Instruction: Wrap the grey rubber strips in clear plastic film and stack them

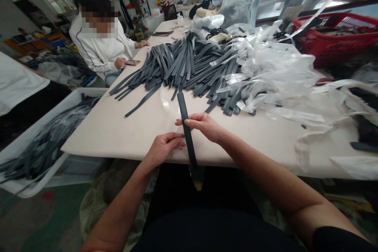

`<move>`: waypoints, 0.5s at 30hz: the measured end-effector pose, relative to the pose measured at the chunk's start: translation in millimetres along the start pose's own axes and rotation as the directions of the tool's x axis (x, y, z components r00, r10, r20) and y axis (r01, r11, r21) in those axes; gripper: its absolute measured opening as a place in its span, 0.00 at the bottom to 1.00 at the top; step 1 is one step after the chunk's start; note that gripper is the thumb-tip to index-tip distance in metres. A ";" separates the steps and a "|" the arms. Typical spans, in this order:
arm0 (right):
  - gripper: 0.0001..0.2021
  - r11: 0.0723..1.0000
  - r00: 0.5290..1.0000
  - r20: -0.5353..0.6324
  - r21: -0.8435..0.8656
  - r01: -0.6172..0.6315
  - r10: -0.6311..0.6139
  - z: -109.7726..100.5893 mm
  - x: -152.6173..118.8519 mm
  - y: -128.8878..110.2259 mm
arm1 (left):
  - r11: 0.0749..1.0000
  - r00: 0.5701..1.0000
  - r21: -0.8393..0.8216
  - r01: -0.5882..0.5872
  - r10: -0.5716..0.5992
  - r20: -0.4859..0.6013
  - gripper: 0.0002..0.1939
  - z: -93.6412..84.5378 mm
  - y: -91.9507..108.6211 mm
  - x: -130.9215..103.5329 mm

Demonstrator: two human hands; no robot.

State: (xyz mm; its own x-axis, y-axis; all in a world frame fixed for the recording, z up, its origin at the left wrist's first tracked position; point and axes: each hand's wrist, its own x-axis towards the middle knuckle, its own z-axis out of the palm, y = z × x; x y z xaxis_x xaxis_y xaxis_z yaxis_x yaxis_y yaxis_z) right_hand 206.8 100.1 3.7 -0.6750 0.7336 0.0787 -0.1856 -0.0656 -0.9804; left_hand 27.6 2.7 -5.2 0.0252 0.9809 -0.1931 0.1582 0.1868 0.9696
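Observation:
A dark grey strap (187,139) lies lengthwise between my hands, its near end hanging over the table's front edge. My right hand (205,126) pinches it around the middle, thumb on top. Just left of the strap, my left hand (165,147) is closed, thumb and fingers pinching a thin clear film (165,102) that stretches up and away beside the strap. Beyond my hands is a large heap of similar grey straps (189,63). Crumpled clear plastic film (274,67) is piled to the right of that heap.
The pale table (118,134) spans the view. At left stands a white bin (56,169) of straps. A seated person (100,47) holds a phone (132,62) at the table's left edge. A red basket (342,43) is at the right. More people sit far back.

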 end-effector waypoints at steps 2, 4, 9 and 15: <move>0.17 1.000 1.000 -0.006 -0.024 0.020 -0.020 0.0 -1.9 -3.6 | 0.994 0.999 -0.108 0.033 -0.029 0.033 0.17 1.1 -2.2 -4.8; 0.17 0.998 0.999 -0.004 -0.046 0.038 -0.039 0.8 -3.7 -7.5 | 0.985 0.998 -0.166 0.054 -0.047 0.045 0.16 3.2 -2.4 -9.1; 0.16 0.993 0.996 0.029 -0.084 0.087 -0.085 7.0 -6.2 -14.5 | 1.000 0.999 -0.018 -0.009 0.010 0.038 0.12 6.8 5.6 -11.7; 0.16 0.994 0.995 0.015 -0.024 0.103 -0.103 10.3 -9.4 -19.6 | 0.981 0.994 0.196 0.009 0.012 -0.104 0.12 7.3 12.0 -10.6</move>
State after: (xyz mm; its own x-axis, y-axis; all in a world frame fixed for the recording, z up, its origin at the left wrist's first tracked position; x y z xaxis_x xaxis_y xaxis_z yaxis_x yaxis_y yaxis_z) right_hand 209.5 87.5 24.1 -0.6628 0.7264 0.1816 -0.2372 0.0263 -0.9711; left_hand 36.4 -6.0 7.4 -0.0761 0.9833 -0.1651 0.3486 0.1814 0.9195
